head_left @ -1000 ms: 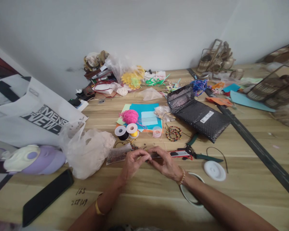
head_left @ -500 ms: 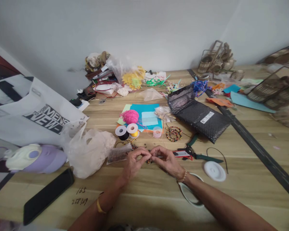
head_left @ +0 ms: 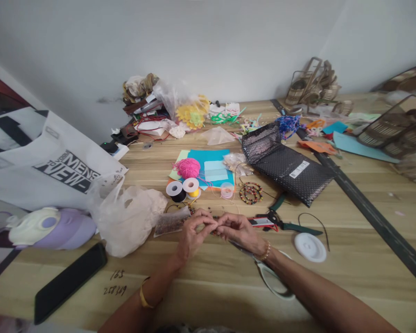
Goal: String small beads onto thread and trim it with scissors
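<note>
My left hand (head_left: pixel 194 233) and my right hand (head_left: pixel 241 231) meet fingertip to fingertip over the wooden table (head_left: pixel 208 286), both pinched on a small beaded piece (head_left: pixel 215 228) that is mostly hidden by the fingers. A clear packet of beads (head_left: pixel 169 223) lies just left of my left hand. Green-handled pliers (head_left: pixel 280 222) and a red-and-white tool (head_left: pixel 263 223) lie just right of my right hand. A white bowl (head_left: pixel 275 282) sits under my right forearm.
Thread spools (head_left: pixel 183 188), pink yarn (head_left: pixel 188 167), blue paper (head_left: pixel 208 162) and bead bracelets (head_left: pixel 250 192) lie beyond the hands. A black mesh pouch (head_left: pixel 287 166), a white lid (head_left: pixel 310 246), a plastic bag (head_left: pixel 128 219), a phone (head_left: pixel 69 282) and a purple bottle (head_left: pixel 52 227) surround them.
My right hand has turned and shifted slightly left, its fingers now pinched tighter against my left hand's fingertips. The left hand has barely moved.
</note>
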Demonstrator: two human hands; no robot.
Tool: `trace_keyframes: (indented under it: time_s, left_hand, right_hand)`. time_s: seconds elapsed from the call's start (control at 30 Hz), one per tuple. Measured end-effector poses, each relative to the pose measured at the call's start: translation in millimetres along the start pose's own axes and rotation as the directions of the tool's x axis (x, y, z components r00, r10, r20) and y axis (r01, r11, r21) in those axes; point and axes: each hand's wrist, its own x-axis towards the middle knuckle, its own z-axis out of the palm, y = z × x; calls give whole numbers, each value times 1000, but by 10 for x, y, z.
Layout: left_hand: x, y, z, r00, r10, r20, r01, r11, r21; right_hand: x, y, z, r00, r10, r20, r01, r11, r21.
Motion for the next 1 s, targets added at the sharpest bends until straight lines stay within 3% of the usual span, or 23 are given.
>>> trace_keyframes:
  time_s: [0.1,0.23,0.33,0.47,0.67,0.87,1.0]
  left_hand:
    - [1,23,6,1000,-9,-12,10,999,40]
    - [-20,-32,38,1000,-31,-7,31,979,199]
    - [-56,-92,70,995,-57,78,19,909,417]
    - [-105,-106,91,967,-35,251,-139,754,642]
    - [-125,-138,60,928,1,373,-258,724,640]
    - [-82,-181,-27,918,26,396,-266,781,565]
    - [-30,-159,-80,935,4,354,-210,812,545]
  right_hand:
    - [-6,12,-10,998,-33,-49,32,999,-25]
    - [-5,17,-15,968,-126,-217,114,991,-65]
    - [7,17,-20,929,-173,-326,152,984,-89]
    - [30,11,-27,892,-183,-414,161,983,-89]
    - [48,24,-50,867,-178,-466,141,984,-112]
    - [27,50,-55,865,-180,-468,122,981,-153]
    - [15,37,-28,868,-199,-455,110,970,-216]
